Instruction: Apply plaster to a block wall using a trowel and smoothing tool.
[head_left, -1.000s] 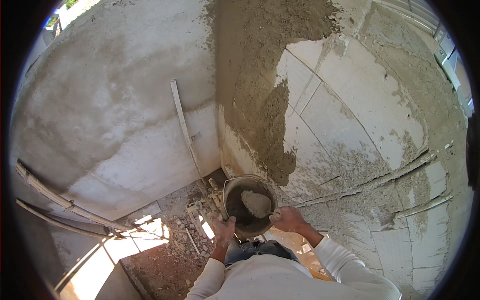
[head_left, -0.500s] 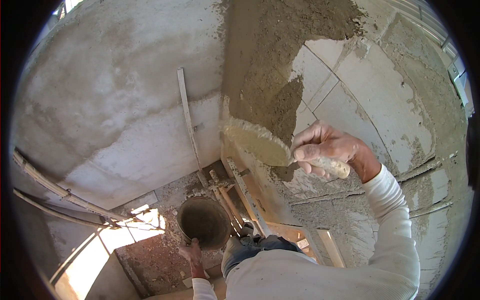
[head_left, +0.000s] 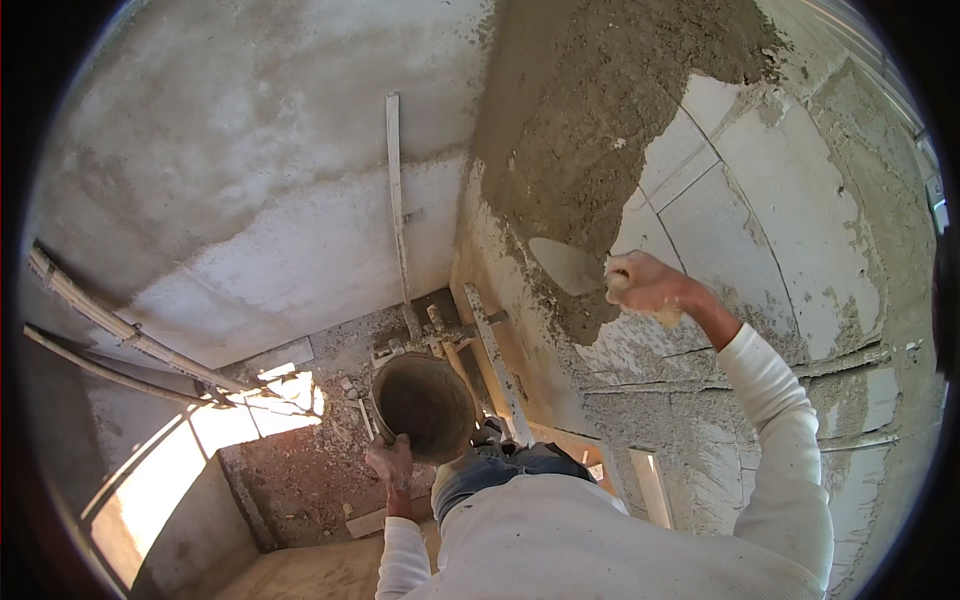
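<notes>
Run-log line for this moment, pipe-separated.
left hand: holds bucket at rim | right hand: holds trowel by handle | trowel: in front of mortar, contact unclear | right wall: partly covered

A: Can any txt be read on the trowel (head_left: 566, 267) or bucket (head_left: 425, 408)?
B: None can be made out.
A: Any nos., labels, signs seen elsewhere?
B: Neg., nothing legible can be found, AFAICT.

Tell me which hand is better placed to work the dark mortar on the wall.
Probably the right hand: it holds the trowel up by the dark mortar, while the left hand grips the bucket lower down.
</notes>
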